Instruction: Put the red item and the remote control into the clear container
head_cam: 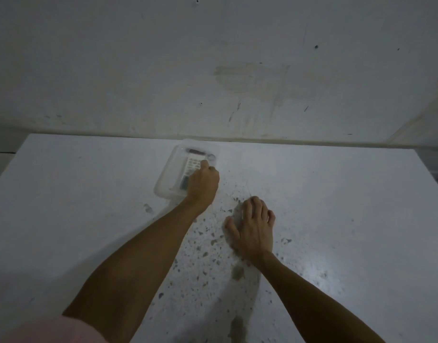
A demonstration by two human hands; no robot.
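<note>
Left hand (204, 180) curled on the white rectangular remote control (192, 167) inside the clear plastic container (163, 186). Dark red slim item (197, 151) lies at its 12 o'clock. Right hand (252, 227) flat, fingers spread, on the white speckled table (336, 206)

No text, brand or number can be read anywhere. The remote control (192, 167) inside the clear container (166, 180) shows rows of pale buttons, but whatever is printed on them is too small and blurred to make out. The counter (336, 206) under the container bears only speckles and stains.
</note>
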